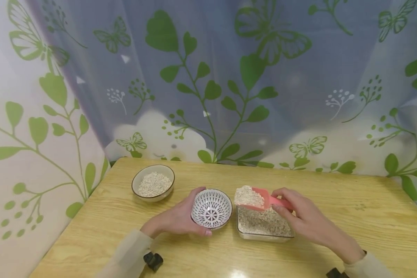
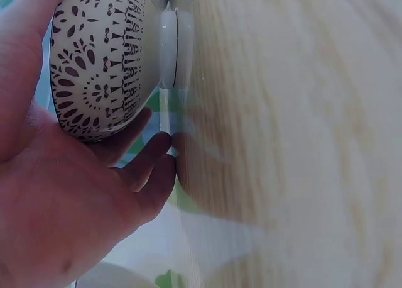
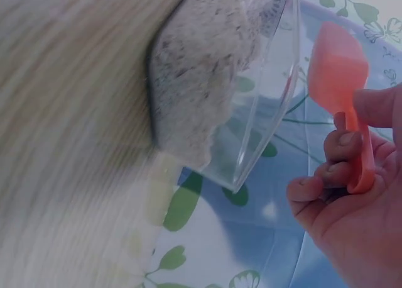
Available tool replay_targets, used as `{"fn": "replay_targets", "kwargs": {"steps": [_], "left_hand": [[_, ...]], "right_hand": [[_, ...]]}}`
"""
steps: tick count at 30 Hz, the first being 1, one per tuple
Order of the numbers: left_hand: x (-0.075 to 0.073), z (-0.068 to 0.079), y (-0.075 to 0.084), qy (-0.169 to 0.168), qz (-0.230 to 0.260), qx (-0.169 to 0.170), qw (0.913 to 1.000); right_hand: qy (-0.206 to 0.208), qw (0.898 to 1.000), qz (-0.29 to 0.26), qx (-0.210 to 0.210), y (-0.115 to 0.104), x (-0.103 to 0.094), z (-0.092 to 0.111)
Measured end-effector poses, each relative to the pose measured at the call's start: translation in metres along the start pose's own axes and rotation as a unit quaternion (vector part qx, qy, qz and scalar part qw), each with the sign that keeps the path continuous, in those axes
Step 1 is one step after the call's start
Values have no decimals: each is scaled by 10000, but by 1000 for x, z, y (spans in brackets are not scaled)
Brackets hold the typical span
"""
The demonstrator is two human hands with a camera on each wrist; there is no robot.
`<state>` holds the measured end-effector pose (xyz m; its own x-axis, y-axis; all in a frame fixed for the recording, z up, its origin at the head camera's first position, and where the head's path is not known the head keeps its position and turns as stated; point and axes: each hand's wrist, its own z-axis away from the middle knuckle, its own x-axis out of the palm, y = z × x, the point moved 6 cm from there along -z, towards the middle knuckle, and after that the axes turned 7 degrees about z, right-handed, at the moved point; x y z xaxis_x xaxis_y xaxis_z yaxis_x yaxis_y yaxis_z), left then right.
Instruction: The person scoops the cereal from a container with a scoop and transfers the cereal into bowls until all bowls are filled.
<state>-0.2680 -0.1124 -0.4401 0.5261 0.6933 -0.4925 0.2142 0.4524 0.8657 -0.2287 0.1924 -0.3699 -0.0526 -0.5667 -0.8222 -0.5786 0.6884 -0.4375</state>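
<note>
My right hand [image 1: 309, 218] grips the handle of a pink-red scoop [image 1: 266, 199], its bowl heaped with oats [image 1: 247, 196]. It is above a clear rectangular container [image 1: 264, 235] partly filled with oats. In the right wrist view, fingers and thumb wrap the handle of the scoop [image 3: 339, 65] beside the container [image 3: 242, 156]. My left hand [image 1: 180, 216] holds a small patterned bowl [image 1: 211, 210] from its left side, thumb at the near rim. No oats show inside. The left wrist view has this bowl [image 2: 100, 61] standing upright on its foot, with the hand [image 2: 75, 193] around its side.
A second bowl [image 1: 170, 188] with oats in it stands at the back left of the wooden table [image 1: 201, 255]. A curtain [image 1: 208, 85] printed with leaves and butterflies hangs behind the table and along its left side.
</note>
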Motion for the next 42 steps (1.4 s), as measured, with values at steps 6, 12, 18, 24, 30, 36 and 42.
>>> {"fn": "replay_targets", "kwargs": {"steps": [6,12,18,24,30,36,42], "left_hand": [[-1,0,0,-16,108,-9,9999],[0,-1,1,-83,201,25,9998],[-2,-1,0,-150,391,49,9991],[-2,-4,-1,-180,515,82,9985],[-3,-3,-1,-168,439,16,9989],[-3,-4,-2,-202,328,-39,9992],[-2,-3,-2,-232,381,-119,9989]], "right_hand": [[119,9994,140,-292,-14,6,-13],[11,9985,311,-446,-26,16,-25],[111,9916,963,-859,-39,27,-34],[490,9755,1614,-1411,-53,35,-41],[431,9618,2167,-1615,-62,40,-44],[401,9332,2934,-2036,-72,44,-43],[445,8917,3763,-2478,-77,49,-38]]}}
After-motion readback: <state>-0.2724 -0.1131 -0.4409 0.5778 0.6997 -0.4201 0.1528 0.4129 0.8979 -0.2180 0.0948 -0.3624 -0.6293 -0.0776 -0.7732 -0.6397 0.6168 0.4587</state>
